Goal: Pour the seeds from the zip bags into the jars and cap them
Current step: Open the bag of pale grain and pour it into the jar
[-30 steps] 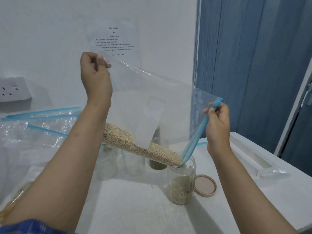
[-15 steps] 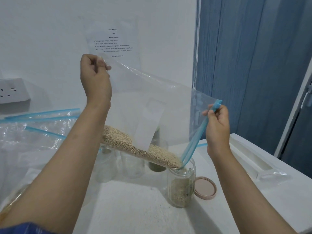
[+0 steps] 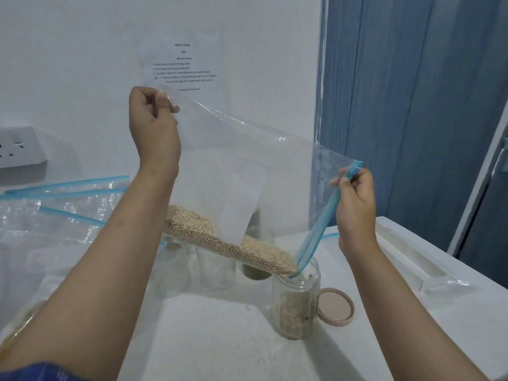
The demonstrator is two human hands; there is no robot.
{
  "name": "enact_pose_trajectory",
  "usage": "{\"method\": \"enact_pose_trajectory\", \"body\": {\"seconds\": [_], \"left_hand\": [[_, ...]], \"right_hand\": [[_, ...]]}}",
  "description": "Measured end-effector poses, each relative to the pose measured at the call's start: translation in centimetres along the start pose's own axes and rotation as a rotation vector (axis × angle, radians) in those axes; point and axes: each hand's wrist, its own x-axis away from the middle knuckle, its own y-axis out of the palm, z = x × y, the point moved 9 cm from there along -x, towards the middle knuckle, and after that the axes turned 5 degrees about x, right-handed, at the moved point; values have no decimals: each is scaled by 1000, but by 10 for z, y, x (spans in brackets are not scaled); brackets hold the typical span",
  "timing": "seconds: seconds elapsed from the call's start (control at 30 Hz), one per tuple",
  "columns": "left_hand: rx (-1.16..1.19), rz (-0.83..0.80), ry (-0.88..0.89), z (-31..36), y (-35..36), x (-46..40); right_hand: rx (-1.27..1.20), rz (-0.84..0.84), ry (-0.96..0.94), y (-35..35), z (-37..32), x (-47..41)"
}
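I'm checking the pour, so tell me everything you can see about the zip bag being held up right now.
The zip bag is large, clear, thin plastic with a blue zip strip along its mouth and a pale label patch on its side. It is held tilted in the air: the left hand pinches its raised bottom corner, the right hand pinches the zip end. Pale seeds lie along its low edge, running towards the open corner, which dips into the jar.

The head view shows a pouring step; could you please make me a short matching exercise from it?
Things:
1. left hand
2. right hand
3. lid
4. jar

States:
A. lies on the table beside the jar
B. pinches the blue zip strip
C. takes seeds from the bag's corner
D. holds the bag's raised bottom corner

Pairs: 1-D, 2-B, 3-A, 4-C
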Motion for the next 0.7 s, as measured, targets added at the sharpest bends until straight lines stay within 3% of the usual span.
{"method": "enact_pose_trajectory", "body": {"seconds": [0.7], "left_hand": [[20, 9, 0, 1, 1, 0]], "right_hand": [[-29, 17, 1, 0, 1, -1]]}}
